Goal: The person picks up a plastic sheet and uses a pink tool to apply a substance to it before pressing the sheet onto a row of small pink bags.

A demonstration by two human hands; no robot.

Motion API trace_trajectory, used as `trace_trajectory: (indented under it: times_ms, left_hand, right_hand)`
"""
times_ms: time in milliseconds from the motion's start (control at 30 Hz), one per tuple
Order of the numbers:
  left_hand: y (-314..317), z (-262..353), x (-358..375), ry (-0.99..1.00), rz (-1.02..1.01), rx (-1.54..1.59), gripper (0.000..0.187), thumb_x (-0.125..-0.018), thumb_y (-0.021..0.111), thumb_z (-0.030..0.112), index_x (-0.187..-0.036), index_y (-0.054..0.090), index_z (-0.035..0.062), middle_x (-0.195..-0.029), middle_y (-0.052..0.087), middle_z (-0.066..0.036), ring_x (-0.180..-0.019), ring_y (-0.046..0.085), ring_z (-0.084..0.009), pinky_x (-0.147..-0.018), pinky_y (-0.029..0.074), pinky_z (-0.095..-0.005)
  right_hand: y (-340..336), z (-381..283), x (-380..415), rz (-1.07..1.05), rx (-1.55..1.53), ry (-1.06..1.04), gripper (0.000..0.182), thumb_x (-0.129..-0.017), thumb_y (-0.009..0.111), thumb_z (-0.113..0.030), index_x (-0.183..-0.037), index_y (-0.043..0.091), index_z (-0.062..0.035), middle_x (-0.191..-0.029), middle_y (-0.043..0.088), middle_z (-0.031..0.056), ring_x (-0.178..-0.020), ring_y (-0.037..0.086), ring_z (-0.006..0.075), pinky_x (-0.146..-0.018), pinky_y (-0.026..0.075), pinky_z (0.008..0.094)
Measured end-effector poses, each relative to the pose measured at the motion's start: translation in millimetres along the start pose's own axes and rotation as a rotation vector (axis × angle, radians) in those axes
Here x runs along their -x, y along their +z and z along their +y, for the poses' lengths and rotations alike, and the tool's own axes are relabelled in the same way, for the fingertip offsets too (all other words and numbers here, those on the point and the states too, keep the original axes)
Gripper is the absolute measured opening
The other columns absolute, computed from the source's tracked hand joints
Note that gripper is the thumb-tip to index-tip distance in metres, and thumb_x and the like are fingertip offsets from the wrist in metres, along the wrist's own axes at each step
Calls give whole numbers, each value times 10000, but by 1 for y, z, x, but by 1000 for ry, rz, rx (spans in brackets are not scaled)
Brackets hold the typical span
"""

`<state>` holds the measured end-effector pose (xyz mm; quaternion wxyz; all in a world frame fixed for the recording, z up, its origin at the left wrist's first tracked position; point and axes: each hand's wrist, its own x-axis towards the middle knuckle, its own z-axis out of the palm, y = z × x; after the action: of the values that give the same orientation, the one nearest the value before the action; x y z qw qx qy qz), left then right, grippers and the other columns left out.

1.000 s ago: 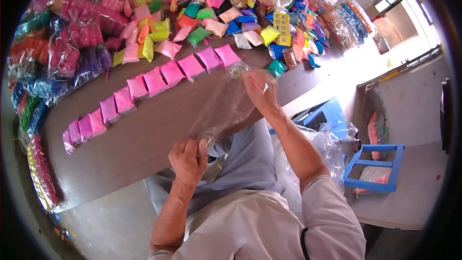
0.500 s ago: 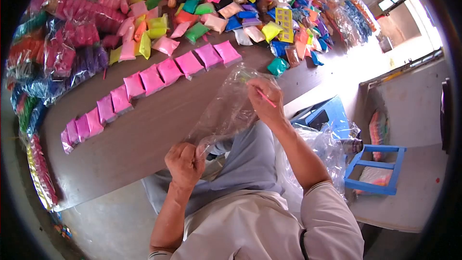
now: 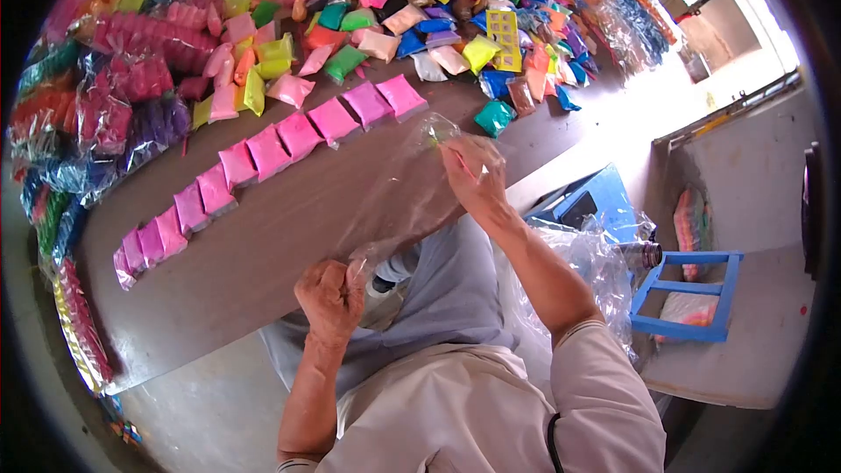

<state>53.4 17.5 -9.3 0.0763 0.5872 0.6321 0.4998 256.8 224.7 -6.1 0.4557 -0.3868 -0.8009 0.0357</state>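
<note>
A clear plastic bag (image 3: 394,197) is stretched between my two hands, slanting up to the right over the table's front edge. My left hand (image 3: 331,300) is closed on its lower end. At the upper end, my right hand (image 3: 471,171) grips the bag, and a thin pink stick (image 3: 464,164) lies across that hand's fingers. Beyond the bag, a slanting row of pink and purple packets (image 3: 269,151) lies on the brown table (image 3: 219,276); the packets sit side by side and touch neither hand.
Loose packets in many colours (image 3: 377,44) are heaped at the back, with yellow moulded trays (image 3: 504,39) among them. Bagged bundles (image 3: 144,74) are piled at the left. To my right are crumpled clear plastic (image 3: 569,263), a blue box (image 3: 604,193) and a blue frame (image 3: 688,293).
My right hand and the bag's upper end have shifted slightly left. My left hand has moved a little left too, and the bag stays stretched between them.
</note>
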Motion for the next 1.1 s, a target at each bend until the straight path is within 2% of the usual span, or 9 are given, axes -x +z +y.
trace_trajectory:
  times_ms: [133,200,400,633,733,833,900,1000,1100]
  left_hand:
    - [-1,2,1,18,-6,-17,304,-927,679,110,-687,504,44,-598,477,-111,-531,470,-309,-514,372,-408]
    - [1,3,-1,26,-18,-26,313,-925,683,112,-682,497,44,-598,476,-110,-530,466,-309,-513,372,-411]
    - [5,1,-4,39,21,-11,408,-863,751,101,-615,427,79,-565,428,-98,-512,441,-318,-482,342,-418]
    - [-1,-1,-1,28,-54,-20,315,-915,690,115,-683,490,39,-610,483,-115,-533,464,-316,-503,362,-412]
    - [-2,1,-2,32,-66,-8,326,-922,684,116,-680,479,40,-611,475,-119,-529,454,-316,-498,348,-417]
    - [-1,5,-6,29,-33,6,336,-931,678,119,-676,473,41,-603,454,-122,-522,438,-312,-494,331,-422]
    - [1,5,-7,15,-9,5,342,-935,677,122,-674,471,40,-597,442,-122,-517,430,-310,-493,323,-425]
    - [0,5,-1,15,-20,18,340,-942,670,119,-677,470,41,-584,421,-117,-509,416,-304,-492,316,-427]
    - [0,2,-3,24,-45,-18,341,-943,671,122,-676,474,44,-582,428,-114,-509,420,-303,-494,323,-424]
  right_hand:
    - [-5,-12,9,-156,-101,110,76,-832,717,-42,-890,675,-68,-798,671,146,-759,651,374,-675,515,481]
    - [-2,-7,8,-105,-11,-7,62,-832,725,-53,-868,676,-67,-767,665,144,-749,656,371,-662,512,471]
    - [-9,9,-2,-65,5,102,55,-832,728,-70,-869,688,-69,-775,683,144,-751,676,352,-667,521,448]
    - [5,-3,3,-107,-1,116,67,-834,738,-84,-858,675,-74,-783,691,137,-741,683,343,-660,525,444]
    - [7,10,3,31,-1,40,68,-828,739,-91,-872,687,-83,-776,689,132,-734,686,336,-649,526,443]
    - [2,14,-5,-64,129,109,66,-842,755,-73,-863,693,-62,-796,708,148,-720,702,309,-646,539,408]
    - [5,10,-3,37,-49,147,89,-821,749,-129,-886,697,-96,-796,698,138,-723,681,353,-622,518,450]
    - [8,-6,6,-126,-13,286,101,-830,752,-167,-868,701,-88,-811,707,138,-736,686,354,-622,519,443]
    - [10,-10,0,-150,40,249,112,-832,744,-184,-841,703,-81,-812,710,137,-750,691,348,-622,522,441]
